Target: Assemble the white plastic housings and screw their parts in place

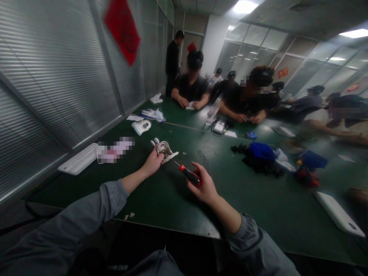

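Observation:
My left hand [153, 161] is closed around a white moulded plastic part [166, 149] with a curved, hollow shape, held above the green table. In my right hand [206, 184] is a screwdriver [189, 174] with a black and red handle. Its thin shaft points up and left toward the plastic part, with a small gap that I cannot judge exactly. The fingers of my right hand wrap the rear of the handle, the index finger partly lifted. Beyond my left hand lies another white shell piece [141, 127] with a dark round spot.
The green table [178, 214] has its near edge just before me. A white oblong device [79, 159] lies left, another [339, 212] right. Blue bins [261, 150] stand among dark small parts [244, 155]. Gloves [153, 114] lie farther back. Several people sit at the far side.

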`<state>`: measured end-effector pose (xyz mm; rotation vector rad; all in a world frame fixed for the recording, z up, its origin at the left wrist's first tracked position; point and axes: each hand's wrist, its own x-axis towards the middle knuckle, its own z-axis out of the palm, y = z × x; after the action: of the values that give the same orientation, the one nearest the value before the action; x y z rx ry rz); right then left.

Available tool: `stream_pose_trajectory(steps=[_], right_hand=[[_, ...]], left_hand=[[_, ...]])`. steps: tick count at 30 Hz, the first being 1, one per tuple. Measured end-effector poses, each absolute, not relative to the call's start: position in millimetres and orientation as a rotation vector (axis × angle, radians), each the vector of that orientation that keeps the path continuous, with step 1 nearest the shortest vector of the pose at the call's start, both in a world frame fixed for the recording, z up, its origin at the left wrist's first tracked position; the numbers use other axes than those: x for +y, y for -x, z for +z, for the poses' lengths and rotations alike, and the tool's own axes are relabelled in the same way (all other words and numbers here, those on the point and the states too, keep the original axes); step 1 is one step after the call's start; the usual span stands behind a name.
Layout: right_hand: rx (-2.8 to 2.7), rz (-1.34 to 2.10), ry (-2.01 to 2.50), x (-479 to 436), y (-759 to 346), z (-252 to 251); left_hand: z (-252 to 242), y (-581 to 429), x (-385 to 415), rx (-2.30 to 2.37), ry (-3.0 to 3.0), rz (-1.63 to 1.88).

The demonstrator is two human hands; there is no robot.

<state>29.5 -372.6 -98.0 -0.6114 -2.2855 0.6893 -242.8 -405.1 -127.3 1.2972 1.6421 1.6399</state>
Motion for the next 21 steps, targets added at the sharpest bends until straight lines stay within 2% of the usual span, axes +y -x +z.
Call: stream_pose_trajectory(steps=[5, 12, 21], right_hand=[[-2.361, 0.776, 0.658, -372.8, -30.1, -98.0], [-2.289, 0.668, 0.568, -373.8, -28.8, -99.2], [-2.265, 0.72, 0.63, -372.9, -29.8, -102.6]], left_hand=[[-123.7, 241.5, -405.8, 1.664, -1.283, 1.638], [-124.8, 241.0, -405.4, 1.637, -1.27, 1.622], [-125.1, 241.9, -404.5, 1.621, -1.259, 1.656]])
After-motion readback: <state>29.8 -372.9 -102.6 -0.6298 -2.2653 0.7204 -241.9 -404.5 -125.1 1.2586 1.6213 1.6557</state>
